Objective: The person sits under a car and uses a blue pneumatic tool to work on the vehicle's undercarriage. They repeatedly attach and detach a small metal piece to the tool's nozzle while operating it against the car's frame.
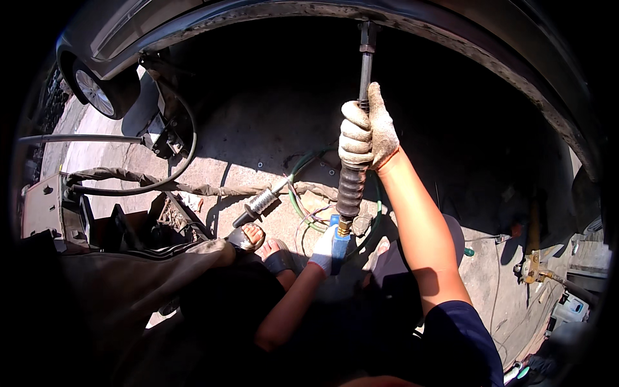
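Note:
A long rod tool (351, 193) stands almost upright in front of me, with a metal shaft above, a ribbed black rubber sleeve below and a brass fitting under that. Its dark upper end meets the lower edge of a car body (412, 14); whether it is fastened there I cannot tell. My right hand (367, 132), in a cream knitted glove, wraps round it just above the exposed ribs, thumb pointing up along the shaft. Lower down, my gloved left hand (324, 248) is closed on the blue handle (339, 248) at the tool's bottom end; its fingers are partly hidden.
On the concrete lie a coiled green hose (300, 166) and a spring-bodied tool with a black grip (261, 203), near sandalled feet (271, 248). A thick cloth-wrapped hose (129, 175) crosses left to a metal box (44, 203). A brass-coloured clamp (532, 267) is at right.

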{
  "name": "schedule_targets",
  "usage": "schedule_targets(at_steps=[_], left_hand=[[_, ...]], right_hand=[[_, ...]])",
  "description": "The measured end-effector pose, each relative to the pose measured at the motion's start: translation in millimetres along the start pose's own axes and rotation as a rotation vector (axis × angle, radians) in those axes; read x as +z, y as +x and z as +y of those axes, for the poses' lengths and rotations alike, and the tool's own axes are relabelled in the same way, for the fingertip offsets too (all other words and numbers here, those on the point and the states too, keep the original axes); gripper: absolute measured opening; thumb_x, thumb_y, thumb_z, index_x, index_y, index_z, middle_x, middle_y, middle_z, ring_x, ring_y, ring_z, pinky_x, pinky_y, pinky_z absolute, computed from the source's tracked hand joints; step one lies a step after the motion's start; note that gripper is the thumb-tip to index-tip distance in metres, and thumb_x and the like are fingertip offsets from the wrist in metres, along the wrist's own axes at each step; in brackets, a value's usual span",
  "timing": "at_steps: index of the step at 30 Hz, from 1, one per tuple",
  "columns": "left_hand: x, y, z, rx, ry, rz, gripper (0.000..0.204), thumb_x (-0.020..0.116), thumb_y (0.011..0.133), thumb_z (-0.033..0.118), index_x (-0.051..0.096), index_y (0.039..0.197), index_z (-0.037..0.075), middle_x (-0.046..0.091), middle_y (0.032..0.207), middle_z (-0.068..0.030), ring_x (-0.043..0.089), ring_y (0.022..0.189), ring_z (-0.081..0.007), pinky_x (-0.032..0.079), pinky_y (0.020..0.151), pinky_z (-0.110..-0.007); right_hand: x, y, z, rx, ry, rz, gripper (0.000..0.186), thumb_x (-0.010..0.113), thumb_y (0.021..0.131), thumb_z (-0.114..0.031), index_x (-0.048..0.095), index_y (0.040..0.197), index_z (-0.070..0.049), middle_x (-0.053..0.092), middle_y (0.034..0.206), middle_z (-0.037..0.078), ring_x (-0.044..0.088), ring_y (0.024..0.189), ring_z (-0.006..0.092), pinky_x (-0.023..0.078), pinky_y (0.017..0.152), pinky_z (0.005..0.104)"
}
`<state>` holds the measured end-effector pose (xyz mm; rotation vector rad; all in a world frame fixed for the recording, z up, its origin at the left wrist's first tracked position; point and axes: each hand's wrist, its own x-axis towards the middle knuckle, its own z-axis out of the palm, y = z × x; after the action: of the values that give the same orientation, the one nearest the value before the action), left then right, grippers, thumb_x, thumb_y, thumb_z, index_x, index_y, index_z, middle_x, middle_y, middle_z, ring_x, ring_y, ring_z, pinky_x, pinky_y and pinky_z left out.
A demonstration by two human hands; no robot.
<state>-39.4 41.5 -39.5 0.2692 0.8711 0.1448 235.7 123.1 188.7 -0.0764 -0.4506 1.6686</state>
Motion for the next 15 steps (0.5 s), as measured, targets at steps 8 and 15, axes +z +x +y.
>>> schedule_targets(at_steps=[8, 15], left_hand=[[-45, 37, -22, 0.147, 0.320, 0.193, 0.035, 0.049, 0.105, 0.039, 0.069, 0.109, 0.011, 0.068, 0.090, 0.0010, 0.063, 0.074, -0.0102, 0.048, 0.065, -0.028], [17, 8, 16, 0.072, 0.219, 0.276, 0.040, 0.053, 0.101, 0.046, 0.071, 0.108, 0.010, 0.068, 0.086, -0.0008, 0.062, 0.073, -0.0122, 0.048, 0.064, -0.029]], right_hand=[[10, -8, 57, -0.277, -0.772, 1.056, 0.051, 0.054, 0.101, -0.056, 0.056, 0.083, -0.008, 0.051, 0.060, -0.001, 0.046, 0.047, 0.0089, 0.037, 0.044, 0.0259], [39, 5, 22, -0.281, -0.692, 0.971, 0.048, 0.053, 0.102, -0.054, 0.051, 0.085, -0.009, 0.042, 0.057, -0.004, 0.037, 0.043, 0.0073, 0.034, 0.041, 0.0247]])
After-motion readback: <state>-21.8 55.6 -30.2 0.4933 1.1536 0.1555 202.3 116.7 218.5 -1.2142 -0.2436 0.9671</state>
